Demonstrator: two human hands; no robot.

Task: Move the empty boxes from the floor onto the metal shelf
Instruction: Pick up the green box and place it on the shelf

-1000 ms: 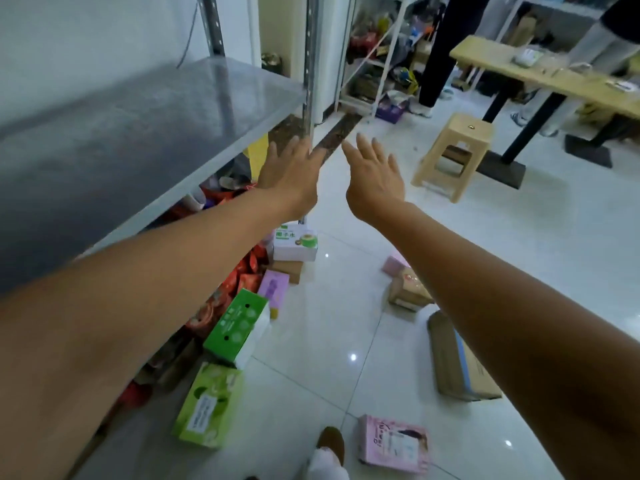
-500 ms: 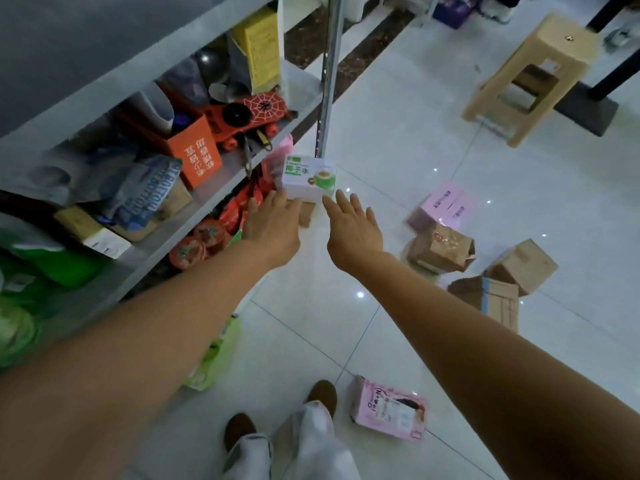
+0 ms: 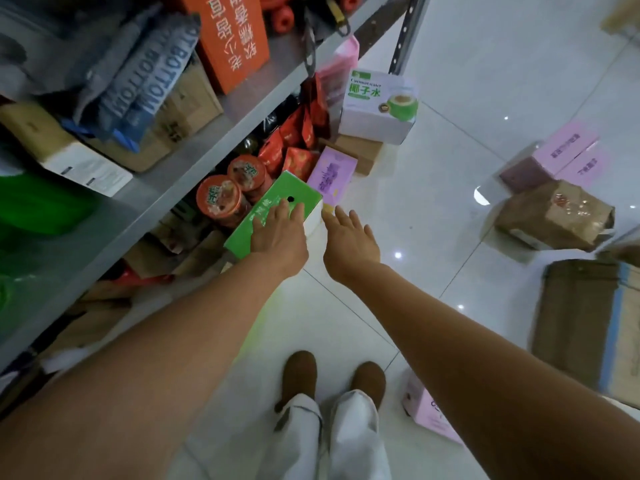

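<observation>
A green box point(image 3: 277, 202) stands on the floor against the metal shelf point(image 3: 194, 171). My left hand point(image 3: 278, 237) lies flat on its top face, fingers spread, not closed around it. My right hand point(image 3: 349, 240) hovers open just right of the box's white end, holding nothing. Behind the green box lies a purple box point(image 3: 332, 174), and further back a white coconut-water box point(image 3: 379, 105) rests on a brown carton point(image 3: 360, 150). A pink box point(image 3: 429, 417) sits by my right foot, partly hidden by my right arm.
To the right on the tiled floor lie a crumpled brown box point(image 3: 554, 216), a pink-and-purple box point(image 3: 561, 154) and a large flat carton with blue tape point(image 3: 588, 327). The shelf's lower levels hold an orange box point(image 3: 232, 39), bags and noodle cups point(image 3: 218, 199). My shoes point(image 3: 299, 372) stand below.
My view has tilted down from the shelf top to the floor. Both hands have dropped low, and my left hand has come to rest on the green box.
</observation>
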